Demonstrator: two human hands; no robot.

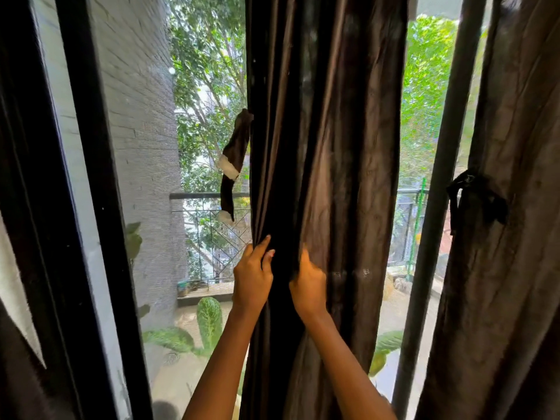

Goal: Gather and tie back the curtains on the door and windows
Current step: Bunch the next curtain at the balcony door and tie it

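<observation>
The left hand (253,280) pinches the left edge of the middle curtain (327,147). The right hand (307,286) curls its fingers (304,259) into a neighbouring fold, bunching the cloth narrow. The tie strap (231,165) hangs loose just left, probably for wrapping next.

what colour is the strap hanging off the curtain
The strap is dark brown with white patches; head view.

The dark brown centre curtain (327,147) hangs bunched in vertical folds, its white-patched tie strap (232,156) dangling loose at its left edge. The right curtain (521,283) is cinched by a dark tie (478,201).
</observation>
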